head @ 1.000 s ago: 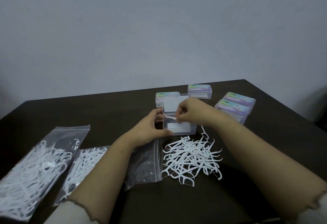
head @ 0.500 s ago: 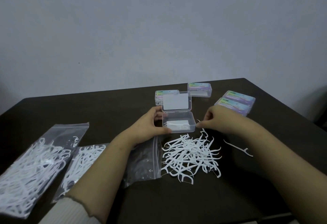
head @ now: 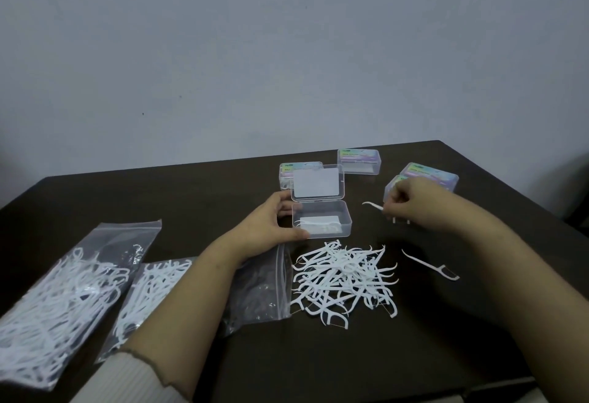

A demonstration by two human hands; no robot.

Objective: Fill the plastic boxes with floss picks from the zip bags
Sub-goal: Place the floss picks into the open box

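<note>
The clear rectangular plastic box (head: pixel 322 222) sits open mid-table with a few white floss picks inside, its lid upright. The left hand (head: pixel 271 225) grips its left side. Just right of the box, the right hand (head: pixel 414 205) pinches one white floss pick (head: pixel 373 206). A loose heap of white floss picks (head: pixel 345 281) lies in front of the box, beside an emptied clear zip bag (head: pixel 261 291).

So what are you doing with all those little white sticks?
A person is packing floss picks into clear plastic boxes. The left hand holds the open box steady; it has only a few picks inside. The right hand pinches one floss pick beside the box. A loose pile of picks lies in front, two full zip bags wait on the left, and closed boxes sit behind.
</note>
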